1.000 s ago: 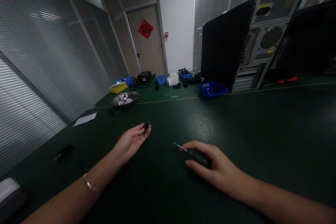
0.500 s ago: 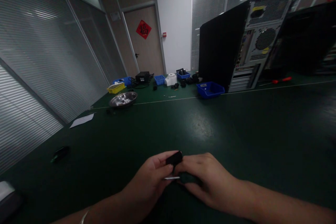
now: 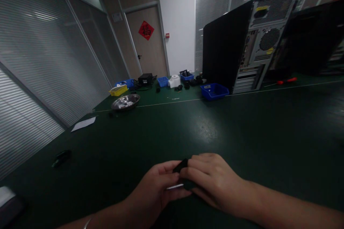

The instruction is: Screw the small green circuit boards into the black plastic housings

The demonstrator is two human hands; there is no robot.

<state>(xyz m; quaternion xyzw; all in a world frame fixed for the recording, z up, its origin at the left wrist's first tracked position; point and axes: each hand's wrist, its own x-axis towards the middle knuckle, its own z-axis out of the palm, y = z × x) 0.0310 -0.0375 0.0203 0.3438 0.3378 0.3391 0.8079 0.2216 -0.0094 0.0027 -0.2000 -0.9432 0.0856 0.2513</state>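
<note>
Small black part [image 3: 180, 165], matte and blocky, pinched between fingertips of left hand [image 3: 158, 186] and right hand [image 3: 209, 180], only its upper corner showing above the knuckles. Thin bright metal shaft [image 3: 174, 186], slender and straight, lying across the left fingers just below the part; its handle hidden under the right palm. Both hands curled closed, meeting knuckle to knuckle low at centre, just above the table [image 3: 242, 128]: dark green, smooth mat with a dull sheen and a pale line across the far side. Silver bracelet [image 3: 86, 223] on the left wrist. Further out: small dark object [image 3: 61, 157] lying flat at left, white paper sheet [image 3: 83, 124], round shiny steel bowl [image 3: 125, 101], blue plastic bin [image 3: 214, 91], yellow bin [image 3: 119, 89], upright computer case [image 3: 242, 43] with perforated grey rear panel, red-handled screwdriver [image 3: 286, 80] beside it.
</note>
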